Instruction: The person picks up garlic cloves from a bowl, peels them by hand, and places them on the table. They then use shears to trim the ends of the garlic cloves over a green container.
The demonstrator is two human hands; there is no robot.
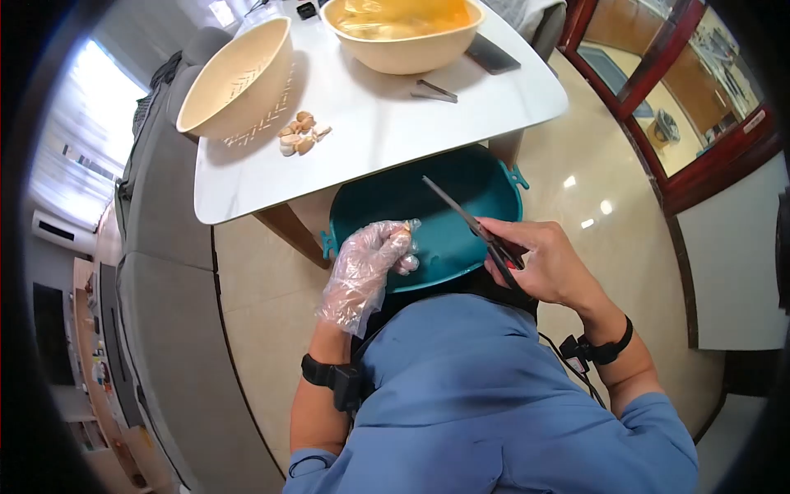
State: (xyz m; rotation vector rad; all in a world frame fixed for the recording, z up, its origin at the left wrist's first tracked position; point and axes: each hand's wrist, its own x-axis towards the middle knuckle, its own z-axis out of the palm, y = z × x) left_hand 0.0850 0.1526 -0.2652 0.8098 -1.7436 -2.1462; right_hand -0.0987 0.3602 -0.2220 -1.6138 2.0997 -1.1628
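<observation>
My left hand [370, 267], in a clear plastic glove, is closed in a pinch over the left part of a teal basin [428, 288]. A small pale-yellow bit shows at its fingertips, too small to name. In my bare right hand [539, 259] is a pair of scissors [454, 204] with dark handles. Their blades point up and left over the basin, apart from my left hand. Beyond the basin, a small pile of what look like garlic cloves [303, 136] lies on the white table [370, 148].
A beige colander [239, 82] stands at the table's left. Farther back is a beige bowl [403, 49] holding an orange-yellow, shiny covering. Near it lie a tweezer-like metal tool [434, 92] and a dark flat object [494, 53]. A grey sofa [173, 296] runs along the left.
</observation>
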